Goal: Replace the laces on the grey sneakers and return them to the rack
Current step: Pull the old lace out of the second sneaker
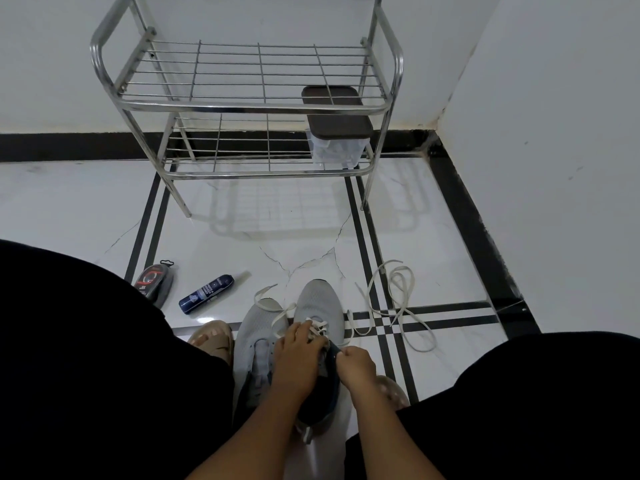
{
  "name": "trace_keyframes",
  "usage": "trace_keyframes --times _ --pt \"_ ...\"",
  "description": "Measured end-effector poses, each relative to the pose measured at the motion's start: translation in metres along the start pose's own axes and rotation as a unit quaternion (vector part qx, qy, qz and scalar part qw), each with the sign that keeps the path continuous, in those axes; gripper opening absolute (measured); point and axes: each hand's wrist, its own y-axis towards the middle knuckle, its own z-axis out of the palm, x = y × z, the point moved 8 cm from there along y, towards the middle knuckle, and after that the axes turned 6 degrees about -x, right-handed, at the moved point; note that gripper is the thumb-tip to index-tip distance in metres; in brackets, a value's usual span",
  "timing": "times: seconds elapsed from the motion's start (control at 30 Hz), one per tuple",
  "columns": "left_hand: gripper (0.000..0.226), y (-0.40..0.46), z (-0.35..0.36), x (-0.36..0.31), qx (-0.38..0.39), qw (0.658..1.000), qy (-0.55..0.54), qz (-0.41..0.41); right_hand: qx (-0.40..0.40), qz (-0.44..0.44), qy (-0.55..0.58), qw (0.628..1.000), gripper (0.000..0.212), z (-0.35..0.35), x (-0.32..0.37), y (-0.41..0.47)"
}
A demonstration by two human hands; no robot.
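Two grey sneakers stand side by side on the floor between my knees. The right sneaker (pixel 320 299) is partly laced with a white lace (pixel 320 329). My left hand (pixel 298 355) rests on its lacing, fingers pinching the lace near the eyelets. My right hand (pixel 356 365) is closed on the sneaker's dark tongue or a lace end at the right side. The left sneaker (pixel 258 327) has no lacing; a loose lace end lies across its toe. A loose white lace (pixel 398 299) sprawls on the floor to the right. The steel rack (pixel 256 105) stands ahead against the wall.
A clear box with a brown lid (pixel 337 116) sits on the rack's lower shelf at the right. A dark blue bottle (pixel 206 294) and a shoe-polish sponge pack (pixel 154 282) lie on the floor to the left. My sandalled foot (pixel 211 337) is beside the left sneaker. Walls meet at the right corner.
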Motion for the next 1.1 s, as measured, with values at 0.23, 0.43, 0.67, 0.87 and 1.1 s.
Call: trace_keyframes --times 0.23,0.43,0.67,0.87,1.1 --pt "0.030 0.007 -0.003 0.012 -0.034 0.994 -0.079 -0.074 0.002 0.021 0.000 1.000 0.027 0.003 -0.007 0.004" --pt "0.036 0.019 -0.006 0.037 -0.001 0.964 -0.184 -0.193 -0.001 0.026 0.010 1.000 0.027 0.001 -0.006 0.007" --pt "0.022 0.012 -0.004 0.011 -0.059 0.975 -0.191 -0.097 -0.008 -0.006 -0.007 1.000 0.028 0.002 -0.001 0.001" --pt "0.030 0.005 -0.007 0.052 -0.141 0.384 -0.787 -0.461 -0.005 0.019 0.029 0.999 0.025 0.000 -0.006 0.003" --pt "0.021 0.017 -0.015 0.011 0.002 0.992 -0.092 -0.085 -0.016 0.003 0.003 1.000 0.027 0.002 -0.002 0.002"
